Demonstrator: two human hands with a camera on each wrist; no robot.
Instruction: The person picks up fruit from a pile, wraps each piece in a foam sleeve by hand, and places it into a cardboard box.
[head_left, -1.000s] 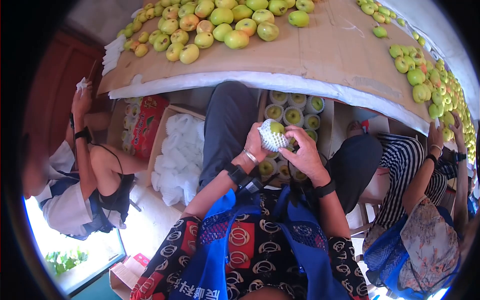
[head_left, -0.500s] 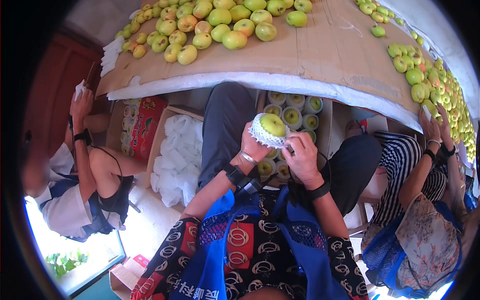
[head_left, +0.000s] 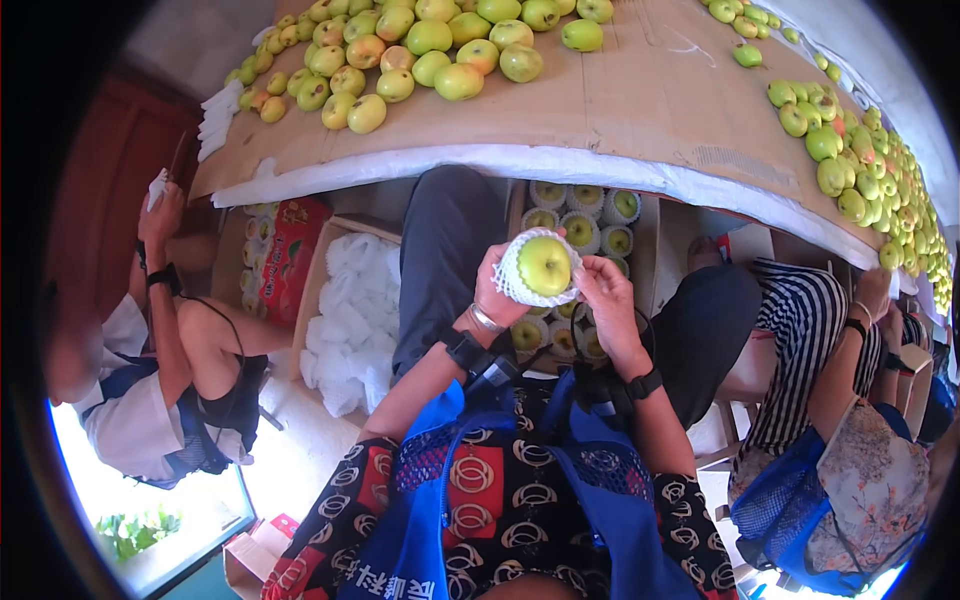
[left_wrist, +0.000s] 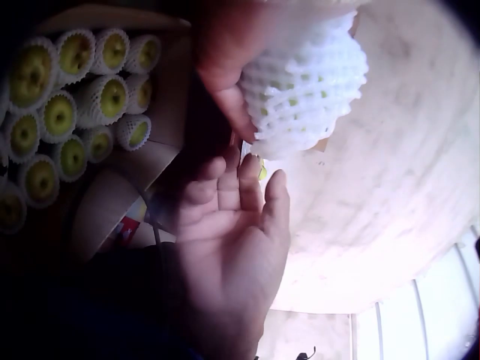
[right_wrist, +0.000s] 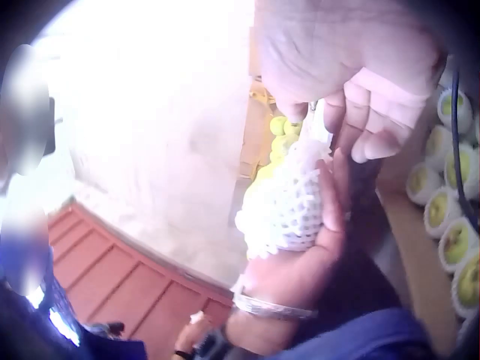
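Observation:
A green apple sits in a white foam net sleeve, its top showing through the open end. My left hand grips the sleeved apple from below and the left side. My right hand pinches the edge of the sleeve at its right side. In the right wrist view, the thumb and finger of that hand draw out a strip of the netting. The left wrist view shows the mesh sleeve close up against the left fingers, with the other hand's palm just beyond.
Below my hands is a carton of sleeved apples. To its left, a box holds white foam sleeves. A cardboard-covered table ahead bears piles of loose apples. People sit on both sides, the left one holding a white sleeve.
The apple has turned so its top faces up towards me, and the sleeve edge has been pulled around it. The right hand has shifted to the sleeve's edge.

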